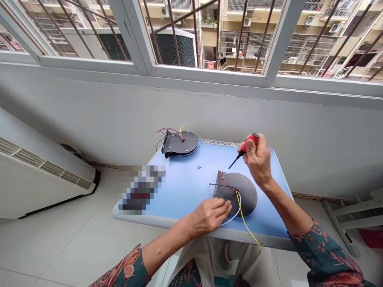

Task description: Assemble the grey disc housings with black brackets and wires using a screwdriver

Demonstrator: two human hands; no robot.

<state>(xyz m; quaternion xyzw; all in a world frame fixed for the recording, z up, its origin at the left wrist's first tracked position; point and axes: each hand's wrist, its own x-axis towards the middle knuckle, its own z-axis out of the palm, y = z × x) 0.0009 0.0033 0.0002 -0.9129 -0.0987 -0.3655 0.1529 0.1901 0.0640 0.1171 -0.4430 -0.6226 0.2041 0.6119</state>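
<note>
A dark grey blower housing [247,191] with red, black, white and yellow wires lies on the blue table near its front right. My left hand [209,215] rests at the housing's lower left edge, fingers pressed together; what they pinch, if anything, is hidden. Above the housing, my right hand [257,161] is closed around a red and black screwdriver [249,145], its shaft pointing down to the left and its tip apart from the housing. A few small screws [199,167] lie on the table to the left of it.
A second dark blower [182,143] with wires sits at the table's back left corner. A pixelated patch covers the table's left side. The blue table [173,191] stands below a barred window. A white appliance [44,167] is at the left, a stool-like frame at the right.
</note>
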